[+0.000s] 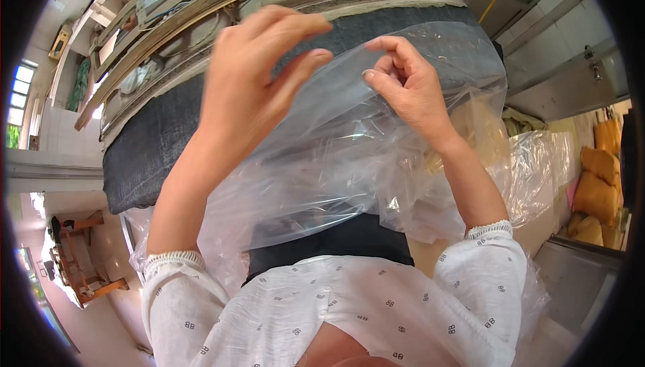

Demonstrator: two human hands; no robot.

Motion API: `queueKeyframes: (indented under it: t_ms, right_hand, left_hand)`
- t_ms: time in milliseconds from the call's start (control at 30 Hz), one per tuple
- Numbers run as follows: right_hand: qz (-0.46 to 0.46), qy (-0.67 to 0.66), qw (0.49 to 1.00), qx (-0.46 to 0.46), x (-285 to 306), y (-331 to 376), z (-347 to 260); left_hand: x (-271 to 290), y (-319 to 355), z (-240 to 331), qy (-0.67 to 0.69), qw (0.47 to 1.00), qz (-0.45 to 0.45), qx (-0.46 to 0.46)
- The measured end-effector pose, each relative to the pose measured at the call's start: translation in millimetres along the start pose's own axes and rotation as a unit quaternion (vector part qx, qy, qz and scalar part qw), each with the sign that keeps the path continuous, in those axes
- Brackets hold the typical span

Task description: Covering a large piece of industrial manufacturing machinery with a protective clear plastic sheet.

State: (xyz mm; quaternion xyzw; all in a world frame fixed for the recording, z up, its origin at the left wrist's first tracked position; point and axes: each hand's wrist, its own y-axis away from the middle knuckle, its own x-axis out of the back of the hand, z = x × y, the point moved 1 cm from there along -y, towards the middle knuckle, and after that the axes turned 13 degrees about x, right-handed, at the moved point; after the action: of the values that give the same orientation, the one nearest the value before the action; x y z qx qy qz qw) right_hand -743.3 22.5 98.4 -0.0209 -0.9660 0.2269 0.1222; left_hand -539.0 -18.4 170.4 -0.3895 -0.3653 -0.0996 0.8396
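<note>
Over the near edge of the dark-cloth-covered bench (151, 145), thin clear plastic film (322, 165) runs lengthwise near-left to far-right. Right hand (411, 92) nearer, curled by film's far edge, grip unclear; left hand (248, 75) raised, spread, empty.

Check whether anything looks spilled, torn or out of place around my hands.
Nothing stands out as spilled or torn. The clear plastic is rumpled and creased, and the dark cloth partly under it looks faded in patches, perhaps from wear.
</note>
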Motion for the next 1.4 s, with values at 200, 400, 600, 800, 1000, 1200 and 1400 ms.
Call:
queueKeyframes:
  t_ms: [200,400,600,800,1000,1200,1400]
  right_hand:
    - [-0.016,-0.039,0.999,0.006,6.5,2.4,-0.8]
    - [-0.045,-0.137,0.99,-0.014,19.8,-4.4,11.4]
    - [-0.072,-0.261,0.959,-0.09,31.3,-5.1,6.2]
    - [-0.018,-0.171,0.983,-0.069,33.0,4.8,14.3]
    - [0.021,-0.051,0.998,-0.023,39.7,11.9,6.6]
    - [0.018,-0.101,0.994,-0.047,49.3,15.4,12.5]
    - [-0.12,-0.184,0.97,-0.108,86.8,1.8,12.6]
  left_hand:
    - [-60.2,-28.6,-28.0,0.169,0.951,-0.219,0.139]
    - [-71.6,-23.2,-41.4,0.382,0.748,-0.398,0.368]
    - [-71.1,-23.8,-32.4,0.368,0.789,-0.342,0.354]
    - [-82.2,-21.3,-30.2,0.25,0.895,-0.257,0.267]
    - [-85.9,-52.3,6.5,0.067,0.99,-0.12,-0.019]
    - [-98.6,-57.8,6.7,0.04,0.986,-0.156,-0.054]
    - [-121.9,-24.1,-16.7,0.265,0.957,-0.064,0.1]
